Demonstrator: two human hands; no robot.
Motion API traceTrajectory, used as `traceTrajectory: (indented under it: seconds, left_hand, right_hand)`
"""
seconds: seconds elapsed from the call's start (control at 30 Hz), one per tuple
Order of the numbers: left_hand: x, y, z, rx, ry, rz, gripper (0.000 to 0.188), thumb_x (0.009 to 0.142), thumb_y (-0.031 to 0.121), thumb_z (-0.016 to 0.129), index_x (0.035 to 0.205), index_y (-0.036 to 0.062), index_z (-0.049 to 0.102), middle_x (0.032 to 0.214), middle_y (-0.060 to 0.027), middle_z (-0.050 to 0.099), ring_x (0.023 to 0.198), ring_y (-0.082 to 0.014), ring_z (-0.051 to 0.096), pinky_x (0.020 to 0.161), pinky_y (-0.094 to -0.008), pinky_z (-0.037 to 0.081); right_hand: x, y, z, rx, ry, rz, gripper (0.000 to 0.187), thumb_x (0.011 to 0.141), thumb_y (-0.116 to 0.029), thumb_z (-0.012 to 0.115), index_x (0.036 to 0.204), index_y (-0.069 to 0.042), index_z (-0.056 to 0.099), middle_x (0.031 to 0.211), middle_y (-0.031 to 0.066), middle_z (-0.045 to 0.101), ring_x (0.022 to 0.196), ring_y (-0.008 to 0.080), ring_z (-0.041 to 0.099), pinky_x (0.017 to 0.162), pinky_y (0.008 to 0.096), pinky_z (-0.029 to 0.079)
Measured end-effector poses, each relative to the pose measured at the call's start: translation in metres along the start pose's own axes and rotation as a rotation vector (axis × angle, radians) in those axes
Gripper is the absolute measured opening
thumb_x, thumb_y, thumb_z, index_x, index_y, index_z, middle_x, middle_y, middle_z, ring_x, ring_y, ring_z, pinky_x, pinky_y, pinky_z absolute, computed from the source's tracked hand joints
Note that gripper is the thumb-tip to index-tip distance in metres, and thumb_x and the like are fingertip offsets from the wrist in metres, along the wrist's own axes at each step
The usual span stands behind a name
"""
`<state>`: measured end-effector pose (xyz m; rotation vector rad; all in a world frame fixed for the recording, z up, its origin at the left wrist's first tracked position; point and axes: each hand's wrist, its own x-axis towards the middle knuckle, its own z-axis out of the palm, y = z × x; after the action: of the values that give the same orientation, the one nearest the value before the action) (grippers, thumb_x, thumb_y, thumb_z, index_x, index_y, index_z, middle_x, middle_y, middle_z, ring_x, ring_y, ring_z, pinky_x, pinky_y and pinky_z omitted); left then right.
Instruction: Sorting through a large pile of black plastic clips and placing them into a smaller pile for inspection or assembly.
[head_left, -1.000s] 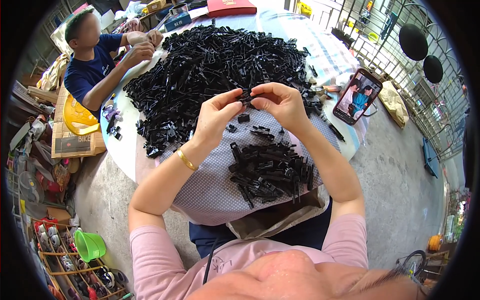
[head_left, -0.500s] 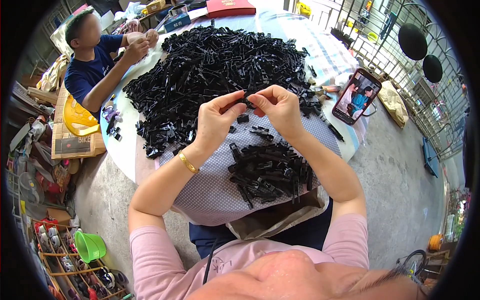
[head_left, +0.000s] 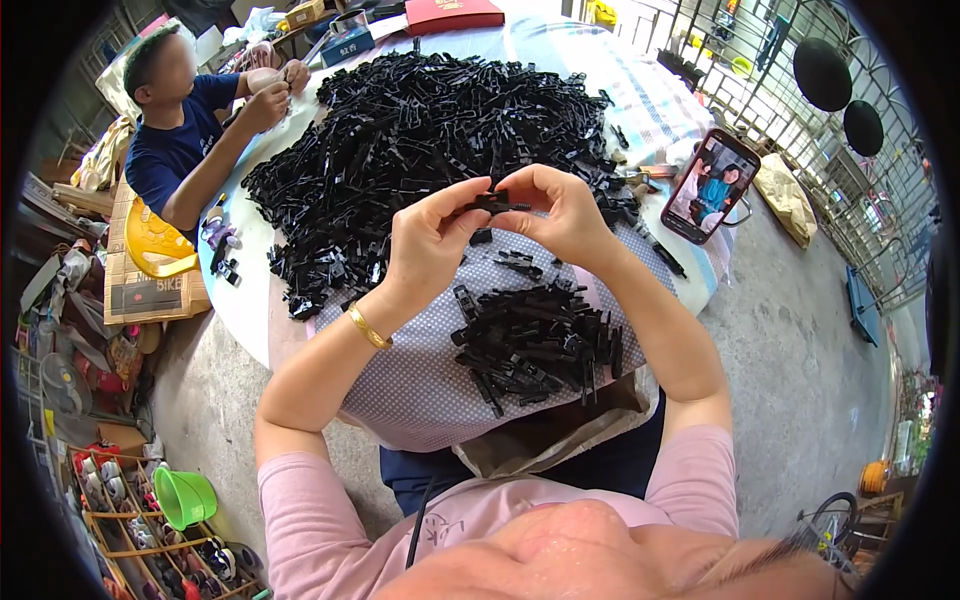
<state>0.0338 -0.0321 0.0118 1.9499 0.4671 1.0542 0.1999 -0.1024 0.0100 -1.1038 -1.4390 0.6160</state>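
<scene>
My left hand (head_left: 428,232) and my right hand (head_left: 562,222) meet over the near part of the table. Between their fingertips they hold a black plastic clip (head_left: 495,203), long and narrow; its finer details are too small to tell. Just beyond my hands spreads a large heap of black clip-like parts (head_left: 410,140). Closer to me, between my forearms, lies a smaller pile of similar black clips (head_left: 540,345) on a dotted cloth (head_left: 400,395). A few loose black pieces (head_left: 518,263) rest between the pile and my hands.
A phone (head_left: 711,186) showing a video stands propped at the right. Across the table at left, another person (head_left: 175,150) handles something small. A red box (head_left: 454,15) and blue box (head_left: 347,46) stand at the back. An open bag (head_left: 550,440) hangs at my lap.
The black clip between my fingertips now shows lengthwise, where fingers mostly covered it before. My right thumb and fingers have shifted around it. The piles look the same.
</scene>
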Motion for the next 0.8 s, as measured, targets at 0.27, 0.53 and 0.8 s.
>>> traceTrajectory:
  seconds: [0.27, 0.53, 0.8]
  left_hand:
    - [0.002, -0.001, -0.005, -0.182, -0.119, -0.045, 0.040, 0.078, -0.006, 0.062, 0.116, 0.0013, 0.056, 0.095, -0.0072, 0.065, 0.086, -0.0098, 0.061, 0.076, -0.0219, 0.050]
    - [-0.005, 0.021, -0.004, -0.049, -0.642, 0.107, 0.036, 0.071, -0.003, 0.070, 0.105, 0.0011, 0.062, 0.104, -0.0093, 0.061, 0.096, -0.0163, 0.059, 0.084, -0.0302, 0.048]
    - [0.004, -0.002, -0.007, 0.083, -0.410, -0.092, 0.022, 0.079, 0.015, 0.066, 0.095, -0.0001, 0.065, 0.093, -0.0064, 0.061, 0.085, -0.0152, 0.057, 0.075, -0.0265, 0.046]
  right_hand:
    - [0.001, -0.002, -0.009, 0.084, -0.016, 0.074, 0.026, 0.072, -0.009, 0.075, 0.091, 0.003, 0.061, 0.086, 0.0072, 0.066, 0.077, 0.0094, 0.062, 0.071, 0.0222, 0.051]
    - [0.016, 0.017, -0.077, 0.060, 0.256, 0.133, 0.044, 0.088, -0.041, 0.055, 0.107, -0.001, 0.061, 0.090, 0.0084, 0.066, 0.072, 0.0118, 0.062, 0.068, 0.0249, 0.053]
    - [0.011, 0.026, -0.053, -0.806, 0.024, -0.014, 0.028, 0.072, -0.023, 0.071, 0.092, -0.005, 0.067, 0.084, 0.0071, 0.064, 0.077, 0.0197, 0.060, 0.069, 0.0305, 0.048]
